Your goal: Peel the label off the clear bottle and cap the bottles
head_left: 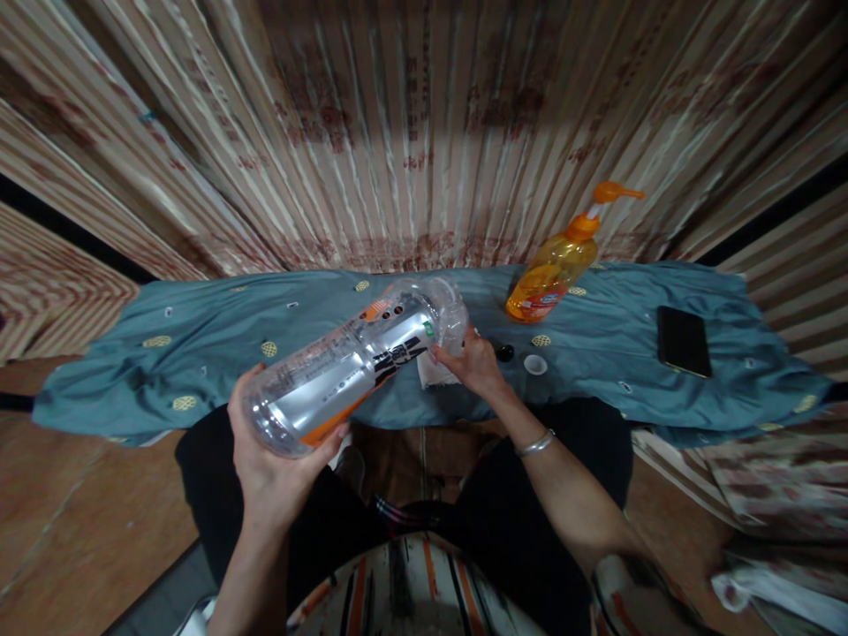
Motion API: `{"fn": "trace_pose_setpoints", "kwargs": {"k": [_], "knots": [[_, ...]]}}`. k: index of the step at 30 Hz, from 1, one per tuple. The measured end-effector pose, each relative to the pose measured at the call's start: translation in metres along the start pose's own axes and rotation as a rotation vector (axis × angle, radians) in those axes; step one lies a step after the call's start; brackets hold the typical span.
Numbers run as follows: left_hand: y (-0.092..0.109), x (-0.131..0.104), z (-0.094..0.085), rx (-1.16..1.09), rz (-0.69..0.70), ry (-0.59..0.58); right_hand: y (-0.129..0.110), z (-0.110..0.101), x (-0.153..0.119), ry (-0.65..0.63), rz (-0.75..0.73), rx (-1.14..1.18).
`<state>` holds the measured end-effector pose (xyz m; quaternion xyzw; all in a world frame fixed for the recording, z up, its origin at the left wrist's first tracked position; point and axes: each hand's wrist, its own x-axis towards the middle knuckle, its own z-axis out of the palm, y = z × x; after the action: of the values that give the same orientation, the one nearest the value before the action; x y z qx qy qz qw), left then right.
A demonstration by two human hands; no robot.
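A large clear plastic bottle (337, 375) with a silver and orange label is tilted over the cloth, its base toward me on the left. My left hand (275, 477) is wrapped around that base. At the far end, my right hand (482, 364) is closed around a clear plastic cup-like piece (453, 309), which meets the bottle's upper end. Whether the two are joined or only touching, I cannot tell. Beneath my right hand lies a white tissue-like piece (434, 374). A small black object (505, 352) and a small white cap (535, 364) are just to its right.
An orange pump bottle (547, 283) stands on the teal patterned cloth (218, 309) at the back right. Farther right lies a black phone (685, 341). A striped curtain (397, 150) hangs directly behind the cloth-covered surface. My knees are at the front edge.
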<state>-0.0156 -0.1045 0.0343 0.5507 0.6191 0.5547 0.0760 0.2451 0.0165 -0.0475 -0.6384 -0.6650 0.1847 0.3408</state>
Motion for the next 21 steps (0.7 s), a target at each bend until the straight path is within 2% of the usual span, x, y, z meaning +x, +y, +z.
{"fn": "trace_pose_setpoints", "kwargs": {"k": [6, 12, 21], "knots": [[-0.0022, -0.0002, -0.0008, 0.011, -0.032, -0.003, -0.0010, -0.0004, 0.0000, -0.013, 0.007, -0.003], [-0.0045, -0.0007, 0.0013, -0.050, 0.003, 0.018, 0.0006, 0.0013, 0.0001, -0.002, 0.010, 0.000], [-0.0032, 0.0008, 0.0010, -0.019, 0.017, 0.011, 0.0010, 0.0016, 0.0003, 0.003, 0.006, -0.009]]}}
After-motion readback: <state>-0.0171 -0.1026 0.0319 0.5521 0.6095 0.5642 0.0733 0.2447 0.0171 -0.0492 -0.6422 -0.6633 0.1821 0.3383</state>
